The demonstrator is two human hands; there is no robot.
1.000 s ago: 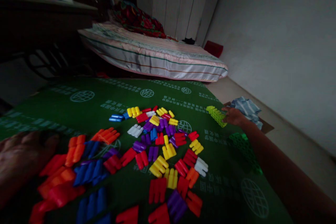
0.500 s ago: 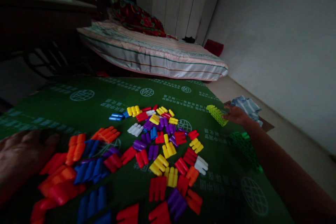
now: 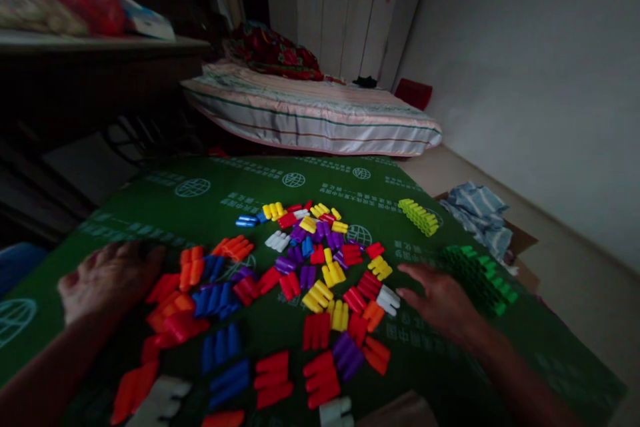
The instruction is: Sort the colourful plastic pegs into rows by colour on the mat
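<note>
Several coloured plastic blocks (image 3: 320,273) lie scattered on a green printed cloth (image 3: 210,197). My right hand (image 3: 440,300) hovers low over the cloth with fingers stretched out, holding nothing, just right of a white block (image 3: 388,299). My left hand (image 3: 107,273) rests flat on the cloth beside orange blocks (image 3: 193,263) and red blocks (image 3: 170,323). A row of joined lime-yellow blocks (image 3: 419,216) lies apart at the far right. A row of joined green blocks (image 3: 483,273) lies to the right of my right hand.
A mattress with striped bedding (image 3: 310,113) lies on the floor beyond the cloth. A dark table (image 3: 100,67) stands at the left. A blue striped cloth (image 3: 477,210) sits on cardboard at the right, by the grey wall.
My right hand let go of the lime-yellow row and drew back toward the white block. The view shifted, bringing my left hand further into sight.
</note>
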